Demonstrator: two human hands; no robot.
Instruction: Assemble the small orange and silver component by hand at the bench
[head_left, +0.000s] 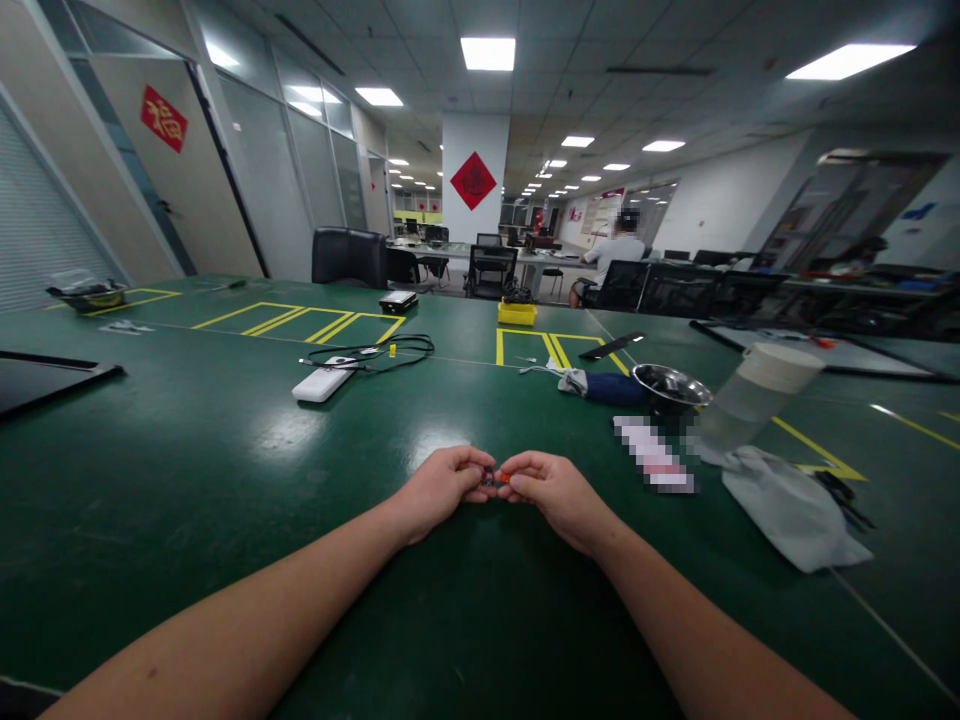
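Note:
Close together over the green table [360, 560], my two hands meet at the fingertips. My left hand [442, 485] is closed in a pinch on a small dark grey piece [489, 479]. In a matching pinch, my right hand [555, 490] grips a small orange piece [505, 479]. The two pieces are touching or nearly so; I cannot tell whether they are joined. Fingers cover most of both, so their kind does not show.
Ahead on the left lies a white power bank [322, 383] with black cables [405, 350]. To the right are a metal bowl [671, 385], a navy pouch [611, 388], a tilted-looking plastic jug [765, 400] and a grey cloth bag [795, 510]. A yellow box [517, 313] stands farther back.

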